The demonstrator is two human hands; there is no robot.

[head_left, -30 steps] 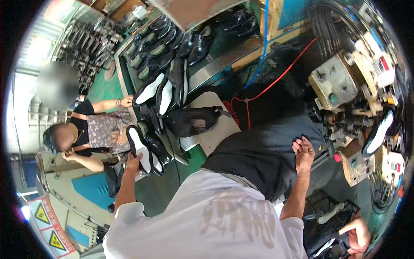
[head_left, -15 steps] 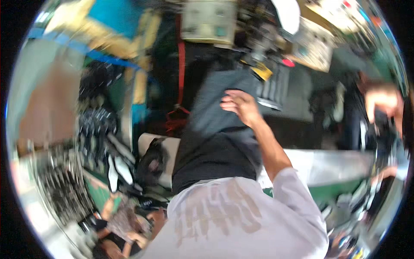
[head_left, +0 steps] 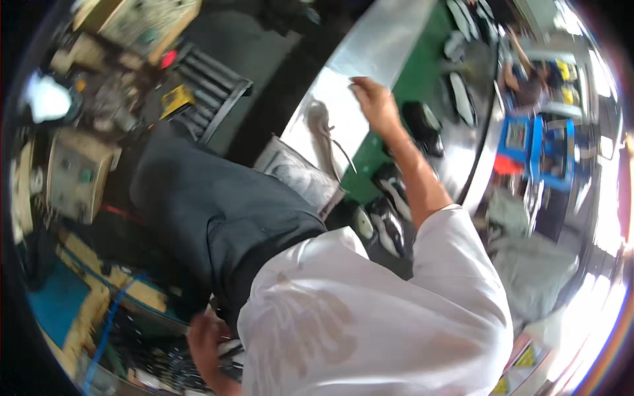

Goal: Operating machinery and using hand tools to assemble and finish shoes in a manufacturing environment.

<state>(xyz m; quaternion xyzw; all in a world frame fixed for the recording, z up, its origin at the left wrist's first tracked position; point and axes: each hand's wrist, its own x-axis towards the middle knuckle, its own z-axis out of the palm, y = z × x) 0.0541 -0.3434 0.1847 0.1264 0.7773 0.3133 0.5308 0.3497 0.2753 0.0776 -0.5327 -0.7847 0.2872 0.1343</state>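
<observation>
My right hand (head_left: pixel 378 109) hangs over a shiny metal bench (head_left: pixel 347 86), beside a green belt. Its fingers are apart and loosely bent, with nothing seen in them. Close to it on the bench lies a long grey-tan object (head_left: pixel 321 132) with a thin strip curving off it; its kind is unclear. Black shoes with white soles (head_left: pixel 386 228) stand along the belt, and a dark shoe (head_left: pixel 422 125) sits just right of my forearm. My left hand (head_left: pixel 206 336) is low at the left, blurred, near my hip; its fingers cannot be made out.
A flat grey-white box-like thing (head_left: pixel 300 175) stands at the bench's near end. Machinery with a yellow part (head_left: pixel 177 101) and a slatted metal rack (head_left: pixel 214 86) are to the left. Blue frames (head_left: pixel 538 145) and grey sacks (head_left: pixel 535 264) stand at the right, with a person beyond.
My view and body have turned right, toward the bench and belt. My right hand has gone from in front of my trousers to over the bench. My left hand has come into view.
</observation>
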